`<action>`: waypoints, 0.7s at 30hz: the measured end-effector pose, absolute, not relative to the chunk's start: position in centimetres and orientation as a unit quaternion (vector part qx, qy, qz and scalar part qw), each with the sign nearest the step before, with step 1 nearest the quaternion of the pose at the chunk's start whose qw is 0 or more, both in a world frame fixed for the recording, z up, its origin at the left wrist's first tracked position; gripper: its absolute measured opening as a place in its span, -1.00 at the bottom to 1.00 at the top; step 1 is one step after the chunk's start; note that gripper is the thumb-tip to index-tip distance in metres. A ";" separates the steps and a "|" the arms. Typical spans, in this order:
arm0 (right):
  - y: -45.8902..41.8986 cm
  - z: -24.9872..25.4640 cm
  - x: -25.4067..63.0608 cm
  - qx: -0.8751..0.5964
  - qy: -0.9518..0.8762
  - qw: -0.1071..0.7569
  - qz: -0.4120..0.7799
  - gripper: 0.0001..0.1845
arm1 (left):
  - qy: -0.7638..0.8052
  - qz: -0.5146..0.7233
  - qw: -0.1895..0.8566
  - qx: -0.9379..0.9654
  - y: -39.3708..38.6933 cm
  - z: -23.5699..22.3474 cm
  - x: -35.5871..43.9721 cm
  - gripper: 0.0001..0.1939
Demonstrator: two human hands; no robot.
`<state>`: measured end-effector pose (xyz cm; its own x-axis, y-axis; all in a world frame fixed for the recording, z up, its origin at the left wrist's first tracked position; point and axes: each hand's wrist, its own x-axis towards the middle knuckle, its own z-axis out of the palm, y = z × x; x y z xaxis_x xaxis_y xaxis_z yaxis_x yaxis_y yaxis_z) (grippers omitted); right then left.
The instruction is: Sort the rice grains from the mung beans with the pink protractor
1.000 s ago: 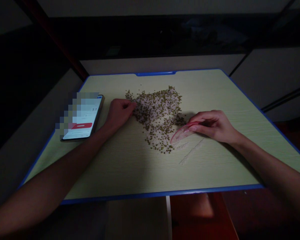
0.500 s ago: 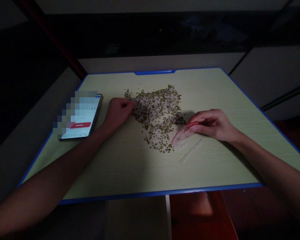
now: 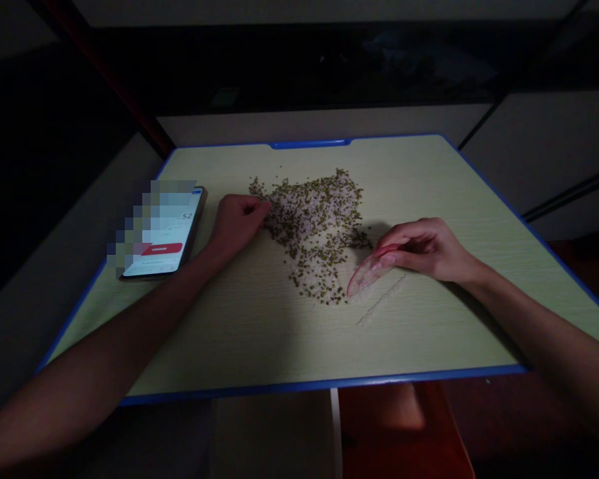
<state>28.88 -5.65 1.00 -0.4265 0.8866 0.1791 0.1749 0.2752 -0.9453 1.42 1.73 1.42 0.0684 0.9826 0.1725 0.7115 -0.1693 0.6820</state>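
A mixed pile of green mung beans and white rice grains (image 3: 312,206) lies spread over the middle of the table. My right hand (image 3: 429,249) pinches a thin, see-through, curved piece with a red rim (image 3: 369,273) between thumb and fingers. Its lower edge meets the table just right of the pile's near end. A thin line of rice (image 3: 383,299) runs slantwise beneath it. My left hand (image 3: 239,219) rests closed on the table, its fingertips against the pile's left side; whatever its fingers may hold is hidden.
A phone (image 3: 164,239) with a lit screen, partly blurred out, lies on the left beside my left forearm. The pale table (image 3: 219,346) has a blue edge and a blue handle (image 3: 310,144) at the back. Dark-fronted furniture (image 3: 299,66) stands behind it.
The red-rimmed piece has swung slightly right and toward me, away from the pile's near end. My left hand stays in place. The phone's visible digits went from 51 to 52.
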 end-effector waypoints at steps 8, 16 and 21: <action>-5.7 1.0 29.1 -0.381 -0.694 0.372 0.484 -0.93 | 0.607 0.313 0.216 0.698 1.8 1.4 1.4 -0.64; -5.7 1.1 29.2 -0.388 -0.690 0.364 0.490 -0.97 | 0.600 0.330 0.223 0.694 1.9 1.3 1.4 -0.64; -5.7 1.1 29.0 -0.375 -0.696 0.368 0.489 -0.92 | 0.601 0.320 0.220 0.698 1.7 1.4 1.4 -0.65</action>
